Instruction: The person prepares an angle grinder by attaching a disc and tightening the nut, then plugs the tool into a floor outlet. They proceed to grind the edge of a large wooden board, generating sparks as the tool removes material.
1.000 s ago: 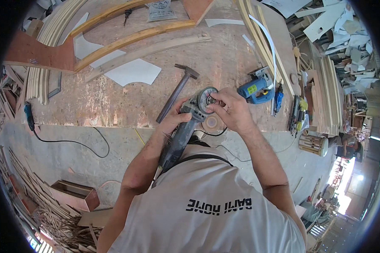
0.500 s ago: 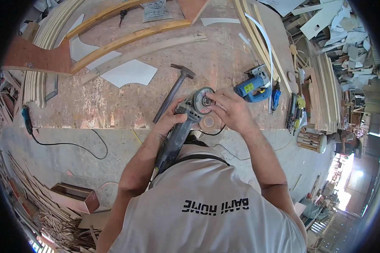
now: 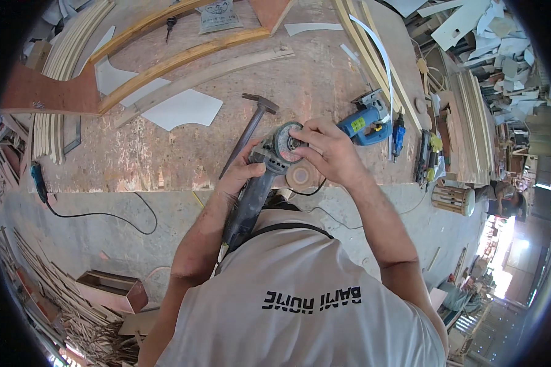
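An angle grinder leans against my body, its head up over the bench's near edge. My left hand is wrapped round the neck of it, thumb on top. At the head sits a round grinding disc with a nut at its centre. The fingers of my right hand are pinched at that centre, gripping the nut or disc hub; the fingertips partly hide it. Just beyond my left hand a hammer lies on the bench. A round wooden disc rests under my right wrist.
On the wooden workbench lie a blue jigsaw and a blue tool at right. Curved wooden frame pieces and a white template lie at far left. A black cord hangs at the left front.
My view has shifted slightly, so the bench things sit a little further left. My right fingers have turned a little at the disc's centre; my left hand keeps its hold.
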Available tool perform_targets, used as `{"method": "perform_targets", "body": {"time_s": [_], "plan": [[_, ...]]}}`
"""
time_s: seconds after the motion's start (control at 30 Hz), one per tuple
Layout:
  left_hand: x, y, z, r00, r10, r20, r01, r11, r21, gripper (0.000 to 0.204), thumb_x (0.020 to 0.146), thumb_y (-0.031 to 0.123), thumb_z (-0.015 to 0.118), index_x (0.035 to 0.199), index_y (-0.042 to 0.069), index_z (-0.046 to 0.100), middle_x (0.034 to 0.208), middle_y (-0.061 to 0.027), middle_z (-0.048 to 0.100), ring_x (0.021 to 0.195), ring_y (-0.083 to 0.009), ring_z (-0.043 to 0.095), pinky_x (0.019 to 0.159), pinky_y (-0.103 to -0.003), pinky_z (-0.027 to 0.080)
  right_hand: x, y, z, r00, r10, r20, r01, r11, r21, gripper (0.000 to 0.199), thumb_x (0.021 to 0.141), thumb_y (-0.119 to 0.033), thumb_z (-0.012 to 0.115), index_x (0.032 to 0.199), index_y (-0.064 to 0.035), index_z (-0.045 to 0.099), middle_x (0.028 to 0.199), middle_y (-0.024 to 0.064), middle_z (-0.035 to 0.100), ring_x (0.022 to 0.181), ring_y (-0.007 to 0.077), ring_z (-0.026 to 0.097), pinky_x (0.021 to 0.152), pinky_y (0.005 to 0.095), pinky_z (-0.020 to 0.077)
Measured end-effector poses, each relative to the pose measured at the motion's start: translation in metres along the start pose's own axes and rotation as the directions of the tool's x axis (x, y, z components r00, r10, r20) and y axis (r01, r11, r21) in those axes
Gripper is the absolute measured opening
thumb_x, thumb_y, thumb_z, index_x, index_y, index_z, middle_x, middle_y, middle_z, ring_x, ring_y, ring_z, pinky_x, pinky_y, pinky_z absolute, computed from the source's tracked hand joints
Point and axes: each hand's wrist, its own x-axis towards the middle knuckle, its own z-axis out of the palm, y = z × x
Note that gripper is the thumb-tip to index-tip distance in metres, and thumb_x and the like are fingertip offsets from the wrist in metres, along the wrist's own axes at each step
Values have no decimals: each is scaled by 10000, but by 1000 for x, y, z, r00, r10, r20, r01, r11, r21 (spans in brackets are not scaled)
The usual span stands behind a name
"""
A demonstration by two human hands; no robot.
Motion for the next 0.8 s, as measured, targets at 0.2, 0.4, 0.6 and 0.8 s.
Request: {"method": "perform_targets", "body": {"time_s": [0.2, 0.4, 0.6, 0.8], "plan": [[6, -3, 2, 998, 58, -4, -58, 998, 21, 895, 669, 331, 854, 1394, 39, 418, 1149, -104, 637, 984, -225, 664, 846, -346, 564, -17, 11, 34, 980, 43, -195, -56, 996, -62, 335, 724, -62, 795, 1041, -27, 691, 906, 133, 625, 798, 280, 620, 687, 357, 500], [4, -10, 5, 989, 40, -139, -43, 999, -19, 909, 684, 361, 845, 1405, 32, 400, 1160, -109, 636, 984, -222, 667, 835, -349, 567, -19, 1, 47, 953, 132, -274, -173, 976, -133, 321, 736, -134, 789, 1024, -34, 689, 864, 137, 621, 739, 296, 614, 648, 379, 494], [6, 1, 12, 998, 17, 66, -15, 999, -28, 857, 727, 281, 823, 1427, 49, 386, 1200, -102, 625, 1069, -196, 630, 909, -331, 519, -11, 17, 14, 987, -50, -151, 51, 999, 5, 360, 716, -137, 803, 1044, -43, 686, 872, 116, 592, 778, 283, 555, 670, 382, 456], [5, -6, 11, 1000, 29, 3, -29, 999, -16, 857, 713, 289, 829, 1415, 48, 401, 1200, -107, 624, 1077, -204, 626, 920, -334, 514, -21, 9, 46, 938, 7, -346, -29, 998, -59, 355, 717, -119, 793, 1043, -33, 685, 862, 111, 601, 779, 283, 541, 693, 388, 426]]}}
